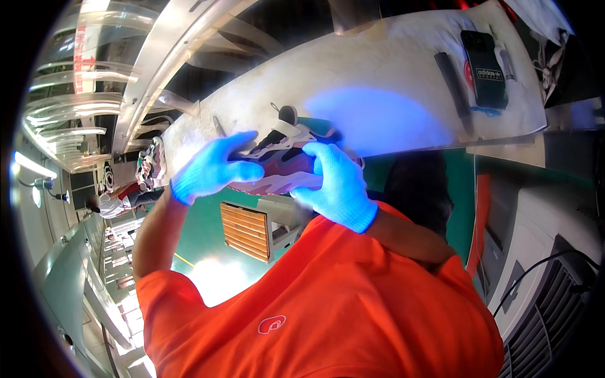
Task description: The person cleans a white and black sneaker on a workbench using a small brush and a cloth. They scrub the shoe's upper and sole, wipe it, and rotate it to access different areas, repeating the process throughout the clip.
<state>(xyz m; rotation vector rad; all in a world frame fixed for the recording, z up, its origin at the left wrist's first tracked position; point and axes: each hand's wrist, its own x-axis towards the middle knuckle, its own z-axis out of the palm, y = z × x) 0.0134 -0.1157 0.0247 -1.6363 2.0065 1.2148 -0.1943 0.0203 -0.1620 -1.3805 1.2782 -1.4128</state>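
Observation:
A sneaker (pixel 280 165) in mauve, white and black, with a teal patch near its collar, is at the near edge of the pale worktable. Its tongue and pull loop point away from me. My left hand (pixel 214 167), in a glove lit bright blue, grips the left end, thumb on the near side and fingers on the far side. My right hand (pixel 339 189), gloved alike, holds the near side toward the right end, with thumb and fingers bent against it. The right fingertips are partly blurred. Behind my left fingers lies a slim metallic tool (pixel 219 126).
The worktable (pixel 252 82) bears a dark phone (pixel 485 69), a black stick-like tool (pixel 452 85) and a pale pen-like tool (pixel 507 64) at right. More sneakers (pixel 151 165) stand at left, near a co-worker (pixel 116 205). A wood-slatted stool (pixel 246 231) is below the table.

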